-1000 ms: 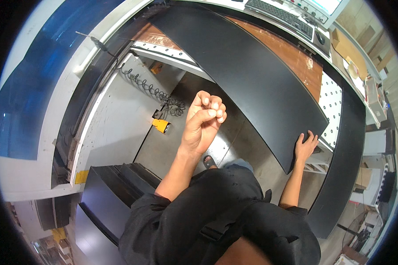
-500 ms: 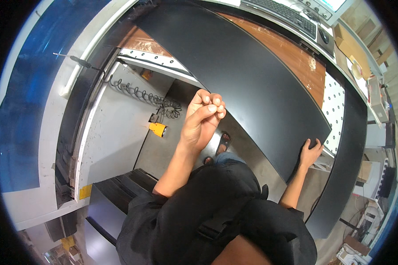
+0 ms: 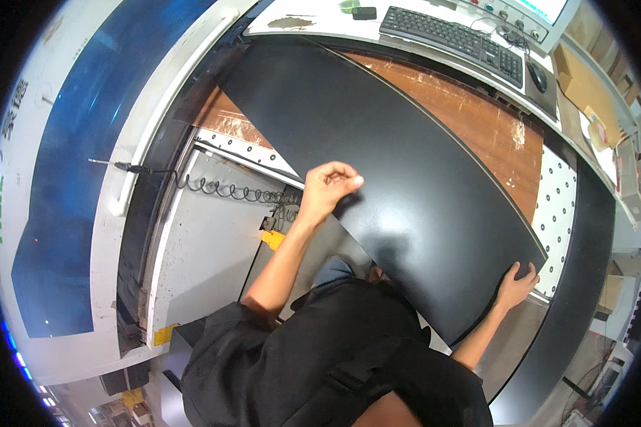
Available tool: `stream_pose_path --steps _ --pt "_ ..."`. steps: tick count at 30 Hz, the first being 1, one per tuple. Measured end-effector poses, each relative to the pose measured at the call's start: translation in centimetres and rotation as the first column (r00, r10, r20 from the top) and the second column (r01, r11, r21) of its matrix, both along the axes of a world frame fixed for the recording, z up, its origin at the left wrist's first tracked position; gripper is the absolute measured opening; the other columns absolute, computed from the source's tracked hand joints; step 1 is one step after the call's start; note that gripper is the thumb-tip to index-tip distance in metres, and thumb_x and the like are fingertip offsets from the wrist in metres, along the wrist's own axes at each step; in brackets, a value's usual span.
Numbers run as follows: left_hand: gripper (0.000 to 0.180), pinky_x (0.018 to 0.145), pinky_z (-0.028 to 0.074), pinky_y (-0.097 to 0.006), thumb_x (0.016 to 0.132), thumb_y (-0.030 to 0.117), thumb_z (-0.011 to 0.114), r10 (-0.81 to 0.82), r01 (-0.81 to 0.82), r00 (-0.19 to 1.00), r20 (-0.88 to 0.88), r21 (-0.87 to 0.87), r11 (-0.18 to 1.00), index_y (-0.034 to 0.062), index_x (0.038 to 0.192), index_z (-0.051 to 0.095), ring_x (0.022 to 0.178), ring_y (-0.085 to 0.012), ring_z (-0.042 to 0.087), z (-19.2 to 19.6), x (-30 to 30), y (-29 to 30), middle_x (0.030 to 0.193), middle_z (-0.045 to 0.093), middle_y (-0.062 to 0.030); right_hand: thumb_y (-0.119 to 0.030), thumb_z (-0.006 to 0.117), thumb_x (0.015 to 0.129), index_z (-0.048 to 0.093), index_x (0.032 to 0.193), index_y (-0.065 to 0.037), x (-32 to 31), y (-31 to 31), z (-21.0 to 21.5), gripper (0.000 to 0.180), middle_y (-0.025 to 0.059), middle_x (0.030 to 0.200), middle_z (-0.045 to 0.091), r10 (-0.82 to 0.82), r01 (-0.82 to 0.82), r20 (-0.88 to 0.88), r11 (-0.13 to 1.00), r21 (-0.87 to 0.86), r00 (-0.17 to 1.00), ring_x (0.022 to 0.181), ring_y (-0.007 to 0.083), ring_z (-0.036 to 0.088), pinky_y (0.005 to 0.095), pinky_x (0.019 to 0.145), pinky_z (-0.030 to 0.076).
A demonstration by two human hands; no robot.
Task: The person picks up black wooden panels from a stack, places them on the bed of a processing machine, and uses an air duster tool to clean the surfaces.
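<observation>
A long, smooth black panel (image 3: 406, 185) lies slantwise in front of me, from the far left to the near right. Above its near long edge is my left hand (image 3: 329, 188), its thumb and fingers curled together in a pinch. Anything between those fingertips is too small or hidden to make out. My right hand (image 3: 514, 288) holds the panel by its right end, fingers bent over the edge. Brown board surface (image 3: 470, 135), scuffed with pale marks, shows beyond the panel's far edge.
White dotted strips (image 3: 557, 203) border the brown surface. A keyboard (image 3: 452, 44) and a mouse (image 3: 536, 77) sit on the far bench. At left, a coiled black cable (image 3: 228, 191) runs from a thin-tipped tool (image 3: 128, 168) beside a blue-and-white machine cover (image 3: 71, 235).
My left hand has moved slightly down and its wrist has turned, with the fingers now over the panel. My body has moved closer to the panel. My right hand stays at the panel's end.
</observation>
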State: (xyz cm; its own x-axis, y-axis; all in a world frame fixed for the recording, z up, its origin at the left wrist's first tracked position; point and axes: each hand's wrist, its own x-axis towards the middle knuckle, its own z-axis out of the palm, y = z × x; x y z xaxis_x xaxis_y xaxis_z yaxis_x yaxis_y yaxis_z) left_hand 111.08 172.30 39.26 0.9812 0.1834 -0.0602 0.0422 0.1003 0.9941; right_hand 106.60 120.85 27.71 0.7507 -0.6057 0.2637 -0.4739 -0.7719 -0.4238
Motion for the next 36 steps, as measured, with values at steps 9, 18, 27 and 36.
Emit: stream_pose_path --steps 9,18,27,36 --pt "0.04 0.108 0.044 -0.045 0.095 0.034 0.071 -0.007 -0.119 0.99 0.138 0.878 0.463 0.0061 0.124 0.07 0.126 -0.0312 0.06 -8.8 14.5 13.3 0.133 0.066 -0.0179 -0.041 0.059 0.101 0.055 0.143 -0.012 1.0 0.0 -0.7 0.051 0.0306 0.152 0.044 -0.043 0.036 -0.059 0.993 -0.113 0.997 0.141 0.0453 0.045 0.0542 0.114 0.038" --pt "0.061 0.126 0.016 -0.055 0.104 0.047 0.049 0.014 -0.075 0.997 0.074 0.983 0.166 0.0133 0.154 0.046 0.156 -0.0375 0.025 -11.7 14.2 11.1 0.167 0.031 -0.0192 -0.049 0.047 0.105 0.049 0.15 -0.015 3.8 -4.2 -2.3 0.056 0.0202 0.152 0.048 -0.109 0.052 -0.194 0.96 -0.276 0.975 0.14 0.0394 0.047 0.0557 0.113 0.036" --pt "0.065 0.126 0.015 -0.057 0.103 0.044 0.051 0.086 -0.058 0.995 0.044 0.983 0.176 0.0101 0.157 0.042 0.156 -0.0428 0.023 -11.2 9.6 7.8 0.167 0.028 -0.0239 -0.043 0.055 0.105 0.055 0.143 -0.009 10.5 -11.7 -3.1 0.052 0.0203 0.143 0.057 0.228 -0.231 -0.038 0.947 -0.221 0.973 0.133 0.042 0.052 0.0513 0.111 0.041" --pt "0.061 0.126 0.013 -0.058 0.1 0.043 0.055 0.206 -0.047 0.978 0.018 0.989 0.138 0.0202 0.155 0.048 0.156 -0.0412 0.023 -10.5 3.8 14.3 0.168 0.029 -0.018 -0.046 0.059 0.102 0.057 0.147 -0.019 11.4 -7.9 -2.4 0.052 0.0237 0.149 0.051 0.272 -0.28 -0.073 0.95 -0.14 0.96 0.138 0.0444 0.046 0.0534 0.117 0.034"
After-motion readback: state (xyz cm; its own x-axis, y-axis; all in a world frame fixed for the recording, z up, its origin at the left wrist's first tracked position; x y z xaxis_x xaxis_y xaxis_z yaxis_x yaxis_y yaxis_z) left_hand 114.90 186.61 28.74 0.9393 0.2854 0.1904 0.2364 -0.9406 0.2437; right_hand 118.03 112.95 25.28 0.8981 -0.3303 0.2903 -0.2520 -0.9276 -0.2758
